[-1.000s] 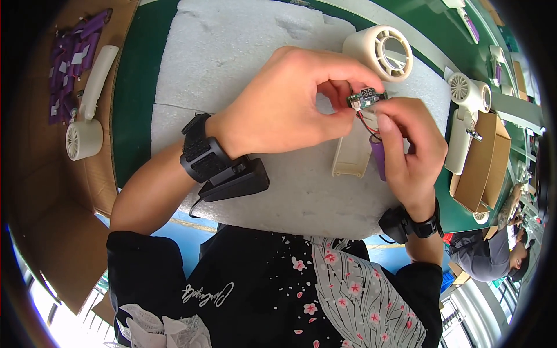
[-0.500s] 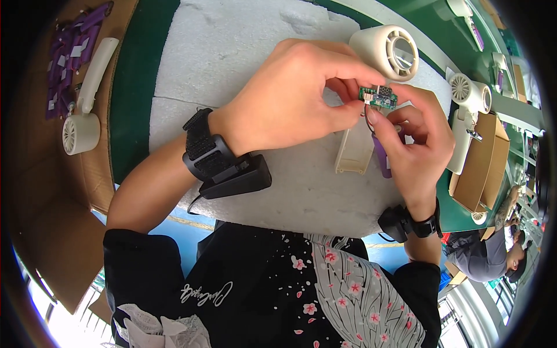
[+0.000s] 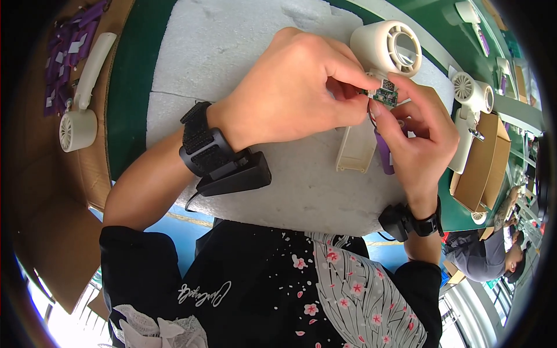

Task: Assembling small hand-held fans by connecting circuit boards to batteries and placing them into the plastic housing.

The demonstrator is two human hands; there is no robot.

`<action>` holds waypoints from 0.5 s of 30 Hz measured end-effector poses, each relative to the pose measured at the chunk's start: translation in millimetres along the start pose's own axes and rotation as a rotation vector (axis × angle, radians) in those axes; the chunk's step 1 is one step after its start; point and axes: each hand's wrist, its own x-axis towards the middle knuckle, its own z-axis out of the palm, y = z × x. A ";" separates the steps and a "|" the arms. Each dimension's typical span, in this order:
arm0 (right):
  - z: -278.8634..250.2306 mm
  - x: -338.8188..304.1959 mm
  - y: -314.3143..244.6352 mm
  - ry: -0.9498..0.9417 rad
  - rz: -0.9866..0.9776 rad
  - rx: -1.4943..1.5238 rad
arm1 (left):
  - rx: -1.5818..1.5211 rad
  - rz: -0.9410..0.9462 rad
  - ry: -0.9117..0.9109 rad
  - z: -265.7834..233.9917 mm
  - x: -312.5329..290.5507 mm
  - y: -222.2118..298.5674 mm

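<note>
A small green circuit board [image 3: 385, 94] with a dark display is pinched between both hands, above the white foam block. My left hand [image 3: 304, 87] grips its left end with thumb and forefinger. At the board's right side, the thumb and fingers of my right hand [image 3: 422, 124] hold it. Thin dark wires run down from the board beside my right thumb. A purple battery cell [image 3: 384, 152] shows below, partly hidden behind my right hand. Next to it lies the open cream handle [image 3: 355, 149] of a handheld fan, whose round head [image 3: 386, 49] is beyond my hands.
On the left, a cardboard box [image 3: 58, 197] holds purple battery cells [image 3: 67, 61] and a cream fan [image 3: 81, 119]. To the right are another fan [image 3: 464, 110] and a small open carton [image 3: 484, 165]. A person [image 3: 481, 258] sits at the far right.
My left fingers have closed in over the board's left end, covering the white connector that showed before. The board is tilted slightly differently; my right hand has barely shifted.
</note>
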 end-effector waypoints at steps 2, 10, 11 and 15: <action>-1.1 1.6 1.4 -0.009 -0.067 -0.069 | 0.003 0.002 0.000 -1.1 0.3 -0.5; 1.7 2.2 6.6 -0.004 -0.026 0.038 | 0.069 0.046 -0.008 -1.2 2.0 -2.6; 1.9 2.0 6.3 -0.006 -0.025 0.038 | 0.079 0.053 -0.011 -1.4 2.2 -2.7; 1.6 1.4 3.8 -0.019 0.009 0.033 | 0.048 0.039 -0.001 0.1 0.6 -2.4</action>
